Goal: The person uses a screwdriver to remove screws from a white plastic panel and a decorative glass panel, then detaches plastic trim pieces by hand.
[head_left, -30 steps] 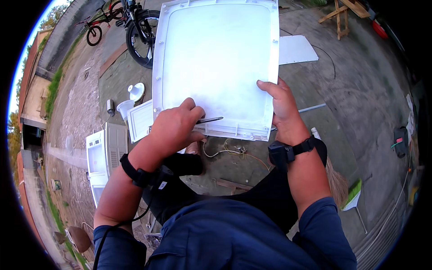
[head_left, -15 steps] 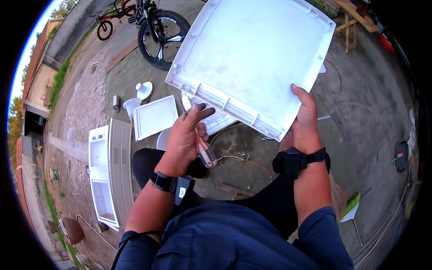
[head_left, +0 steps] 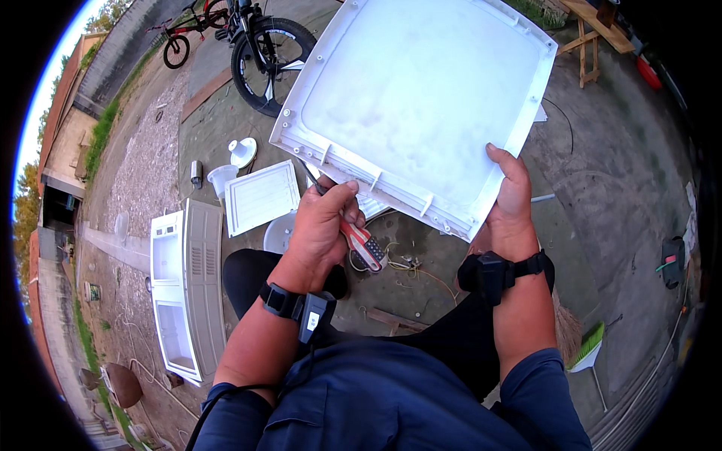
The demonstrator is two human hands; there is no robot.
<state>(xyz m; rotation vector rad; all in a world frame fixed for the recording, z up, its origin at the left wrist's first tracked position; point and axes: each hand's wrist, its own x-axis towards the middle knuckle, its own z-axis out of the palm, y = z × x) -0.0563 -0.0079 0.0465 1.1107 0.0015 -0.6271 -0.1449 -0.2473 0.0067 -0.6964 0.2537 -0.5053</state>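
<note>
A large white plastic panel, with a raised rim and small posts along its edges, is tilted up in front of me. My right hand grips its lower right side, thumb on the inner face and the other fingers hidden behind. Closed around a screwdriver with a red and black handle is my left hand. The dark shaft points up toward the panel's lower left edge, where its tip is hard to make out. Part of another white piece shows beneath the panel.
A white ribbed panel lies on the ground at left, beside a white funnel-shaped part and a white disc-shaped part. Closer is a white machine casing. Loose wires lie between my legs. A bicycle stands beyond; a green-bristled broom lies right.
My left hand has moved slightly right with the screwdriver, and its fingers have closed more around the handle. The panel has shifted slightly left and down, still in my right hand.
</note>
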